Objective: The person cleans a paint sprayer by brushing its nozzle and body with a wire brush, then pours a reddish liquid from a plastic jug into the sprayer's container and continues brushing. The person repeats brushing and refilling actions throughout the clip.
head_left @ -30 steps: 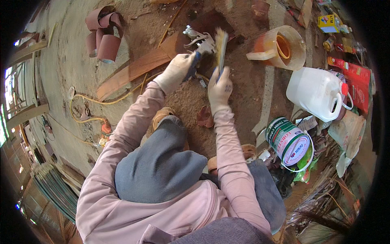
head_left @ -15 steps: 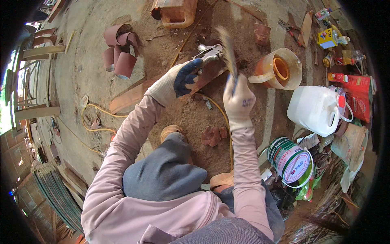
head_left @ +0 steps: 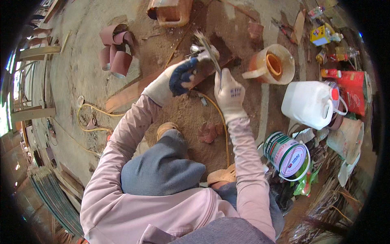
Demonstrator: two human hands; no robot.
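My left hand [head_left: 178, 79], in a white glove with a dark blue palm, is closed on a shiny silvery piece [head_left: 196, 49]. Its exact kind is hard to make out behind the fingers and the brush. Gripped in my gloved right hand [head_left: 230, 92] is a slim brush [head_left: 211, 53], its pale bristly tip crossing over the silvery piece. Beneath both hands a reddish-brown board [head_left: 134, 90] lies slanted on the dusty ground.
Right of my hands stand a cloudy plastic jug [head_left: 262, 65], a white canister [head_left: 306, 103] and a green-and-white paint bucket [head_left: 286, 156]. Curled sandpaper strips [head_left: 118, 53] lie at left. A yellow hose [head_left: 221, 110] runs near my feet; a cut-open container [head_left: 174, 14] sits at the far side.
My right hand has moved left and slightly up, bringing the brush from beside the silvery piece to across it. The left hand stays closed on the piece. The whole view has shifted slightly.
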